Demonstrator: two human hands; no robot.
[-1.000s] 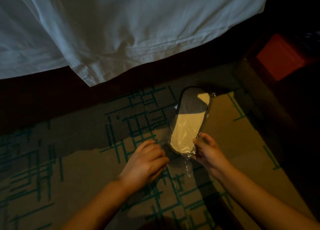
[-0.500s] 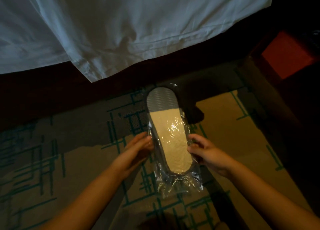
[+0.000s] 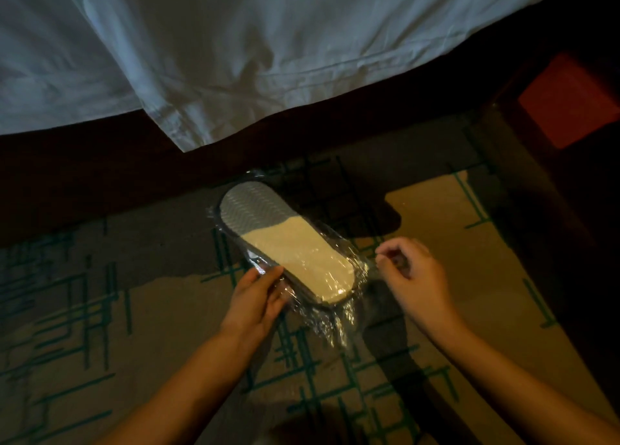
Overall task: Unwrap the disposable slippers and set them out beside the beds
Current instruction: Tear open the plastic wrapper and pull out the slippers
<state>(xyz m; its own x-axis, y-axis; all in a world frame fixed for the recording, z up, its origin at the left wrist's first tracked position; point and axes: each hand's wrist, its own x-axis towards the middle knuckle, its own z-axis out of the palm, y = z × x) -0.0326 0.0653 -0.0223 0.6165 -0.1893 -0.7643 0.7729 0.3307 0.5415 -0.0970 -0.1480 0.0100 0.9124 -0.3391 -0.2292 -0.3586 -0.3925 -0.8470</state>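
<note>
A pack of disposable slippers [image 3: 285, 243], sole up with a grey ribbed toe and a pale heel, is held above the carpet, still inside its clear plastic wrapper [image 3: 322, 320]. It points diagonally toward the bed. My left hand [image 3: 258, 297] grips the pack's near left edge through the plastic. My right hand [image 3: 412, 276] is at the wrapper's right side, fingertips pinched together on the plastic near the heel. Loose crinkled wrapper hangs below the heel.
A bed with a white sheet [image 3: 268, 51] hanging over its dark base [image 3: 100, 172] fills the top. The floor is beige carpet with green lines [image 3: 84, 327]. A dark piece of furniture with a red surface [image 3: 570, 102] stands at the right.
The pack has swung from pointing right, to straight, to toe-left. My left hand now grips its left edge and my right hand has moved out to the wrapper's right side.
</note>
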